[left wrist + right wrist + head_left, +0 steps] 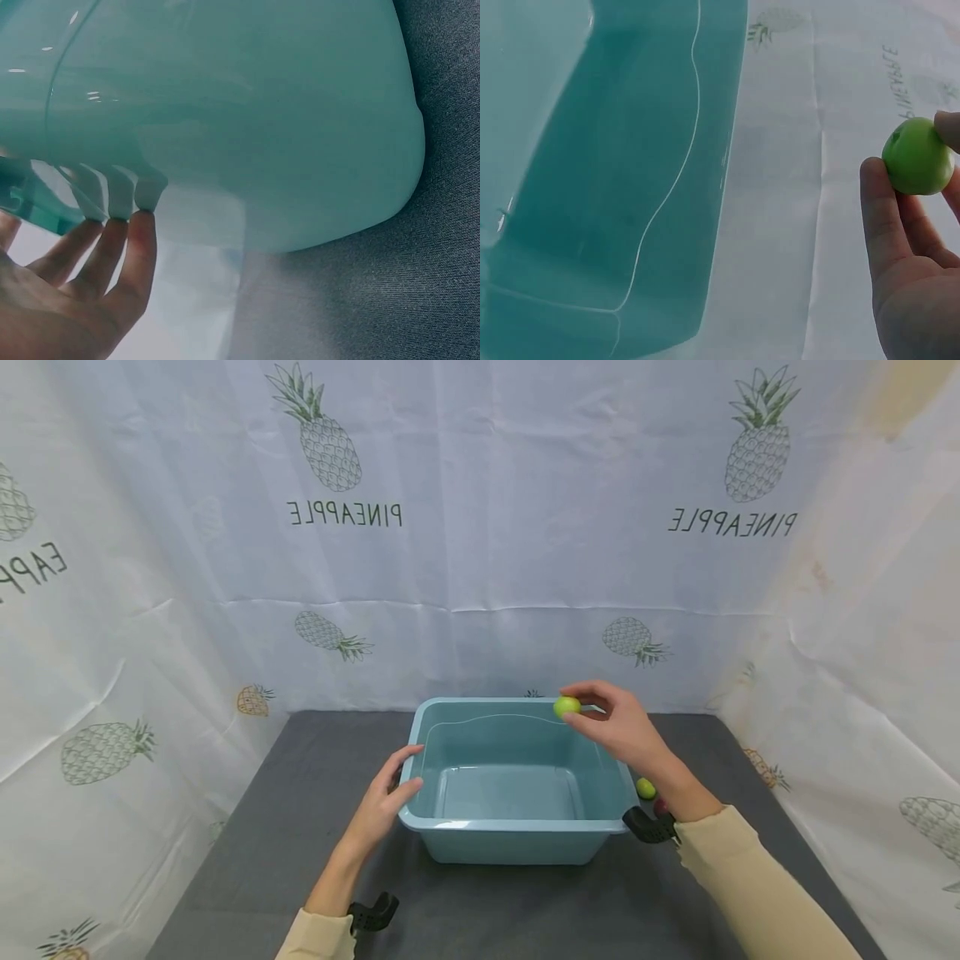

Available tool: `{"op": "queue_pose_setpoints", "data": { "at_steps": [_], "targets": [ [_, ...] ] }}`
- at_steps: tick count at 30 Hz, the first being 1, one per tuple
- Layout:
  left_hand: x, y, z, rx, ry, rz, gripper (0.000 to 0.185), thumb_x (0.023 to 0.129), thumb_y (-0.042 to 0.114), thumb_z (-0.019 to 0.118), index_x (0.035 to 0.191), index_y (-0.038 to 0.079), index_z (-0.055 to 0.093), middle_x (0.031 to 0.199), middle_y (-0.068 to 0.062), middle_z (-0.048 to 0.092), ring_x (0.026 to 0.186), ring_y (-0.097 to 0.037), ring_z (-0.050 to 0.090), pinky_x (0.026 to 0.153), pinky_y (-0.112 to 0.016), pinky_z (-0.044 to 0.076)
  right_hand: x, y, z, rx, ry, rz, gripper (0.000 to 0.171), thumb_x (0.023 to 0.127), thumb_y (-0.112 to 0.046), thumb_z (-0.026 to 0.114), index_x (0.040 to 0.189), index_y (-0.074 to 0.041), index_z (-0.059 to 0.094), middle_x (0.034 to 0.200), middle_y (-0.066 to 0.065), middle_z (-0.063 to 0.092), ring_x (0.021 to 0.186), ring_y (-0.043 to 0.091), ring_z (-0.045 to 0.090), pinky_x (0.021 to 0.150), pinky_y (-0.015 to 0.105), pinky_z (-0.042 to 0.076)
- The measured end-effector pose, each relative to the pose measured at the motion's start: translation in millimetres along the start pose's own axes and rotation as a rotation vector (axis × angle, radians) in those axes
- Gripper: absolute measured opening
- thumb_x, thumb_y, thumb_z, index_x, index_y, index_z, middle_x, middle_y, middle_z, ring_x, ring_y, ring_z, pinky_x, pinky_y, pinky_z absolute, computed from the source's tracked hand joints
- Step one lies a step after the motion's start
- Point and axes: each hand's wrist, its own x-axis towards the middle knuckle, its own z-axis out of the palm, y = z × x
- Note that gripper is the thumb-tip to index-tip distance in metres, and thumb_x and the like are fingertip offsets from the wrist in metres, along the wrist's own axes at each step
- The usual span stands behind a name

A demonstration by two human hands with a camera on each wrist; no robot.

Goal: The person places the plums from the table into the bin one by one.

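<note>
Your hands work over a dark grey, felt-like surface [300, 827], closed in on three sides by a pale sheet backdrop [480, 568] that hangs behind and to either side of you. The sheet is printed with grey and orange pineapples; the word PINEAPPLE reads mirrored above your left hand, and again, also mirrored, high above your right hand. A cut-off scrap of the same word shows at the far left edge.

Your left hand [386, 797] rests on the left rim of the teal plastic tub [517, 843], fingers fairly straight: the wrist view shows the fingertips [112, 225] pressed flat to the outer wall, thumb over the edge. It holds nothing else.

The tub sits between your two hands, with water in its bottom as far as the head view tells.

Your right hand [618, 722] hangs over the tub's far right corner and pinches a small green ball [567, 706] between thumb and fingertips; it looks like a little fruit in the wrist view [917, 157]. Just beneath that wrist, on the surface beside the tub's right wall, lies a second green ball [646, 788], with something small and dark red touching it, too hidden to name.
</note>
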Motion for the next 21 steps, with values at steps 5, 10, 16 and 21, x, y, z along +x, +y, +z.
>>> {"op": "queue_pose_setpoints", "data": {
  "at_steps": [5, 10, 16, 21],
  "targets": [
    [0.0, 0.4, -0.2, 0.001, 0.004, 0.011, 0.049, 0.104, 0.013, 0.055, 0.151, 0.013, 0.043, 0.159, -0.021, 0.033, 0.138, -0.043, 0.041, 0.100, -0.059, 0.042, 9, -7, 5, -0.011, -0.018, -0.001, 0.040, 0.096, -0.009, 0.071, 0.134, 0.001, 0.059, 0.133, 0.017, 0.059, 0.121, 0.034, 0.058, 0.095, 0.025, 0.050],
    [-0.7, 1.0, 0.0, -0.006, 0.006, 0.012, 0.049, 0.104, 0.016, 0.056, 0.151, 0.013, 0.044, 0.159, -0.021, 0.033, 0.138, -0.042, 0.041, 0.100, -0.058, 0.042, 19, -8, 11, 0.010, -0.029, -0.014, 0.038, 0.096, -0.007, 0.070, 0.132, 0.001, 0.060, 0.132, 0.018, 0.060, 0.118, 0.035, 0.058, 0.092, 0.025, 0.052],
    [-2.2, 2.6, 0.0, -0.007, 0.013, 0.001, 0.049, 0.104, 0.018, 0.057, 0.151, 0.014, 0.044, 0.158, -0.021, 0.035, 0.137, -0.042, 0.042, 0.099, -0.056, 0.043, 29, -4, 21, 0.037, -0.055, -0.035, 0.038, 0.096, -0.006, 0.070, 0.132, 0.002, 0.061, 0.131, 0.020, 0.059, 0.118, 0.036, 0.059, 0.089, 0.026, 0.053],
    [-2.6, 4.2, 1.1, -0.012, 0.015, -0.010, 0.048, 0.104, 0.017, 0.056, 0.150, 0.014, 0.045, 0.158, -0.020, 0.036, 0.136, -0.041, 0.043, 0.099, -0.055, 0.043, 36, -2, 27, 0.044, -0.073, -0.017, 0.038, 0.097, -0.009, 0.070, 0.132, 0.001, 0.061, 0.131, 0.018, 0.060, 0.118, 0.033, 0.060, 0.087, 0.028, 0.053]
  ]
}}
